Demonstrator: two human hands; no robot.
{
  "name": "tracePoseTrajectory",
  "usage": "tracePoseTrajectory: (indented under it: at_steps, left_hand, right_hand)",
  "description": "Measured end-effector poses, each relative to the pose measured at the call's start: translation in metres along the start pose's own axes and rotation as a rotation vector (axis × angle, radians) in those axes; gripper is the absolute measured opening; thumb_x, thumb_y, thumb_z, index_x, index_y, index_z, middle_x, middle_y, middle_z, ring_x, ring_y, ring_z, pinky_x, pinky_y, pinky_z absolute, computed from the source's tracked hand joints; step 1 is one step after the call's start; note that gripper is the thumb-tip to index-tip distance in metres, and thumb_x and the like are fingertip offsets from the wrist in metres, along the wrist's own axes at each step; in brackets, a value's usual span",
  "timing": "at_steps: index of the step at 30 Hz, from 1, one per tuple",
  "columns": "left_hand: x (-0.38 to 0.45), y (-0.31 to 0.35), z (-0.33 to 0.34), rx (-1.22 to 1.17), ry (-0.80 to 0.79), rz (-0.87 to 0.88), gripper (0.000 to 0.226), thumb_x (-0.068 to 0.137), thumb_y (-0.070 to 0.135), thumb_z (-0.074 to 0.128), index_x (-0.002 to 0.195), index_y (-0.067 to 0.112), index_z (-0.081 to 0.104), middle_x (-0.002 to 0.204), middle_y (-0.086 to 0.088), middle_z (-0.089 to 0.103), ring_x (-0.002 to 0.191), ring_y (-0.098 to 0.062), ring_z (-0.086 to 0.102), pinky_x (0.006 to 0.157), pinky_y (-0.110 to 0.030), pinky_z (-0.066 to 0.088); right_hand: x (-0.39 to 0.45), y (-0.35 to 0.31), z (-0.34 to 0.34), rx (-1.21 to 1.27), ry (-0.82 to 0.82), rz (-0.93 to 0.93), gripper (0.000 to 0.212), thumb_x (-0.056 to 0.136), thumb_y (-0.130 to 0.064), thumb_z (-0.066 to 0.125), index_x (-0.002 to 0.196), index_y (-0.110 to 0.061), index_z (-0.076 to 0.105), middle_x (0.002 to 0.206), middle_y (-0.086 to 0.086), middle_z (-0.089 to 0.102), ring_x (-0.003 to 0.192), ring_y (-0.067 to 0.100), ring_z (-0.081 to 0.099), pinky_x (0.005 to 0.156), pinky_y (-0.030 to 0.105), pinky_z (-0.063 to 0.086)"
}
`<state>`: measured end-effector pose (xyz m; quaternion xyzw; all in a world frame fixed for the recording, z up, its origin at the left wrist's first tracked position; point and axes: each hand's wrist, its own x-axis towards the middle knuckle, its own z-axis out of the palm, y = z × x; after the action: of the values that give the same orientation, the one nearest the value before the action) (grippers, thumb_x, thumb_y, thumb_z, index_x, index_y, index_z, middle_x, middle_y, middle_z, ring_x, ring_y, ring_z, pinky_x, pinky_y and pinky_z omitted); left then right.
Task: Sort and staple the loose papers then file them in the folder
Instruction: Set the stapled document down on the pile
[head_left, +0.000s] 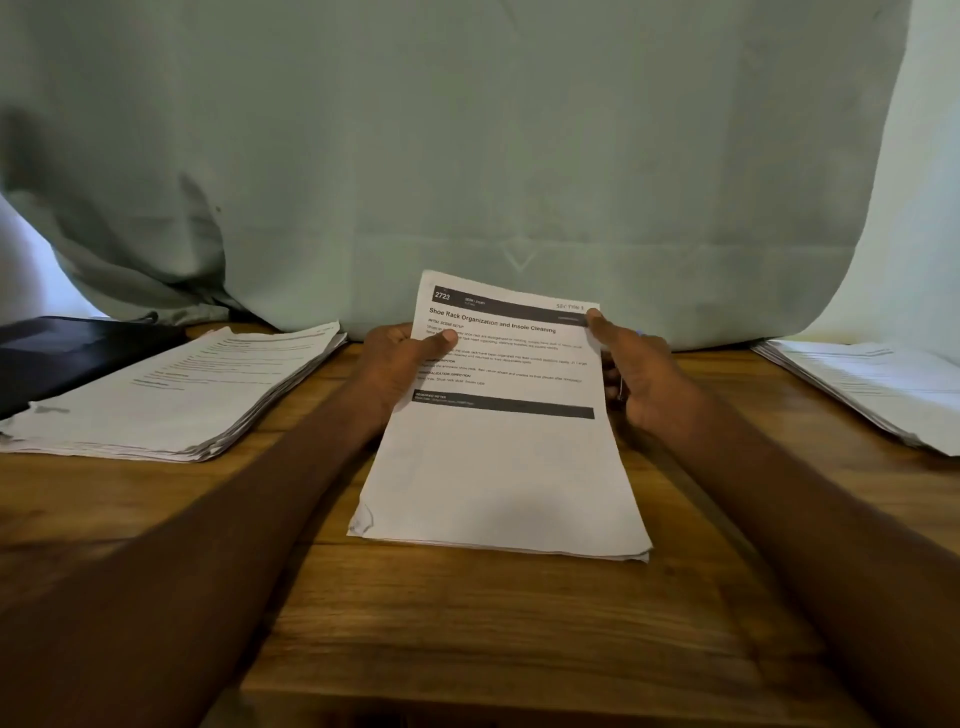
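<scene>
I have a thin set of papers (498, 441) in the middle of the table (467, 623), near edge resting on the wood, far end lifted toward me so the heading "Shoe Rack Organization and Insole Cleaning" is readable. My left hand (400, 364) grips the upper left edge, thumb pressed on the printed face and fingers curled behind. My right hand (639, 379) pinches the upper right corner the same way, thumb on top. Holding both top corners keeps the sheets squared, which I judge suits lining them up for stapling. To my left lies a thick stack of papers (176, 395), partly over a dark folder (57, 353). Another paper pile (878, 384) sits well apart at the right edge. I see no stapler. A pale green cloth (467, 156) hangs behind.
</scene>
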<state>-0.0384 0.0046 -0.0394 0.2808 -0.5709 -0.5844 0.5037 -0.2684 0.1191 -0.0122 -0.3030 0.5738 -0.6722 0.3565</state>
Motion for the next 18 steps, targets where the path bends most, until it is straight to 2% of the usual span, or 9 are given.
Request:
tracePoseTrajectory:
  at_steps: [2,3,4,6,8,12,15,17,18]
  left_hand:
    - [0.002,0.001,-0.003,-0.027,0.021,-0.005,0.044,0.080,0.014,0.079,0.120,-0.002,0.069,0.113,-0.020,0.075,0.099,-0.037,0.075,0.076,-0.044,0.063]
    - [0.002,0.002,-0.004,-0.043,0.025,-0.005,0.046,0.078,0.016,0.080,0.120,0.000,0.069,0.113,-0.019,0.075,0.098,-0.036,0.075,0.075,-0.043,0.063]
    - [0.002,0.002,-0.005,-0.053,0.032,-0.004,0.044,0.080,0.015,0.079,0.120,0.001,0.069,0.112,-0.018,0.075,0.097,-0.034,0.075,0.073,-0.041,0.063]
    - [0.004,0.000,-0.006,-0.059,0.051,-0.008,0.031,0.089,0.010,0.074,0.118,0.003,0.070,0.110,-0.017,0.076,0.094,-0.032,0.076,0.069,-0.039,0.063]
    - [0.004,0.000,-0.008,-0.078,0.070,-0.025,0.025,0.092,0.008,0.070,0.117,0.004,0.070,0.110,-0.017,0.075,0.092,-0.032,0.076,0.069,-0.040,0.063]
    - [0.008,-0.001,-0.011,-0.125,0.113,-0.057,0.024,0.094,0.007,0.069,0.117,0.002,0.068,0.111,-0.016,0.075,0.095,-0.034,0.074,0.077,-0.044,0.063]
    - [0.007,0.001,-0.010,-0.150,0.135,-0.061,0.013,0.094,0.003,0.067,0.105,0.008,0.070,0.099,-0.011,0.078,0.084,-0.027,0.076,0.068,-0.038,0.063]
    - [0.006,0.001,-0.009,-0.176,0.102,-0.100,0.018,0.096,0.005,0.066,0.113,0.007,0.069,0.111,-0.015,0.075,0.088,-0.028,0.077,0.068,-0.039,0.064]
    - [0.003,0.002,-0.009,-0.190,0.073,-0.120,0.023,0.097,0.006,0.065,0.119,0.006,0.067,0.117,-0.016,0.074,0.095,-0.030,0.076,0.074,-0.042,0.064]
  right_hand:
    - [0.002,0.002,-0.003,-0.023,-0.125,0.055,0.048,0.085,-0.042,0.080,0.116,-0.009,0.065,0.096,0.008,0.077,0.079,0.024,0.074,0.059,0.035,0.062]
    - [0.004,0.003,-0.005,-0.036,-0.200,0.084,0.049,0.084,-0.039,0.082,0.119,-0.009,0.067,0.101,0.009,0.078,0.088,0.027,0.076,0.075,0.044,0.064]
    - [0.005,0.005,-0.006,-0.055,-0.264,0.109,0.050,0.083,-0.035,0.083,0.122,-0.008,0.068,0.106,0.011,0.077,0.098,0.031,0.075,0.090,0.050,0.060]
    - [0.006,0.007,-0.007,-0.078,-0.355,0.135,0.051,0.082,-0.029,0.084,0.126,-0.009,0.069,0.112,0.013,0.076,0.106,0.032,0.073,0.103,0.052,0.052]
    - [0.003,0.006,-0.006,-0.069,-0.423,0.142,0.046,0.084,-0.025,0.082,0.125,-0.010,0.069,0.114,0.013,0.075,0.106,0.032,0.073,0.099,0.050,0.055]
    - [-0.005,0.005,-0.001,-0.022,-0.475,0.155,0.036,0.089,-0.014,0.076,0.123,-0.008,0.069,0.112,0.014,0.076,0.092,0.028,0.076,0.072,0.041,0.064]
    - [-0.002,0.007,0.003,0.019,-0.460,0.133,0.039,0.089,-0.010,0.074,0.127,-0.008,0.066,0.115,0.015,0.075,0.096,0.031,0.075,0.075,0.042,0.064]
    - [0.001,0.008,0.006,0.027,-0.445,0.112,0.041,0.089,-0.009,0.073,0.129,-0.009,0.065,0.116,0.015,0.074,0.104,0.034,0.073,0.081,0.044,0.063]
    - [0.002,0.008,0.007,0.025,-0.435,0.096,0.042,0.089,-0.008,0.073,0.130,-0.009,0.065,0.116,0.014,0.074,0.106,0.035,0.072,0.082,0.044,0.062]
